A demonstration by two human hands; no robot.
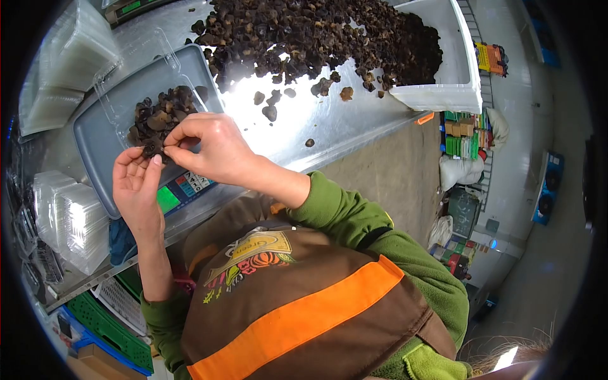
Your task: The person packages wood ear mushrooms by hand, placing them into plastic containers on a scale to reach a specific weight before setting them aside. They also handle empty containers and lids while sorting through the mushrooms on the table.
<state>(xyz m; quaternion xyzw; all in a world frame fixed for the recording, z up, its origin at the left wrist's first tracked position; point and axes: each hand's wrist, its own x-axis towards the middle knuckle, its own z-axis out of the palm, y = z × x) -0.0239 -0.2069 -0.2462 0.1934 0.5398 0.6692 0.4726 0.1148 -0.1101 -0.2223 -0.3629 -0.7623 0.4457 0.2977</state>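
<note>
Above the front edge of a grey scale platform (95, 138), my two hands meet at a small dark mushroom piece (152, 149). My right hand (214, 147) pinches it between thumb and fingertips from the right. From the left, my left hand (138, 183) holds it with thumb and curled fingers. Just behind them, a clear plastic punnet (114, 104) lies on the scale, its lid folded open. Dark brown, ear-shaped mushrooms (161, 117) fill part of it. The scale's green display (167, 199) is partly visible below my right wrist; its digits are unreadable.
A large heap of mushrooms (304, 38) spreads over the shiny metal table (354, 126), spilling from a white tub (437, 98) lying on its side. Stacked clear punnets (69, 57) stand at left, with stacked lids (73, 218) nearer. Green crates (107, 329) sit below the table.
</note>
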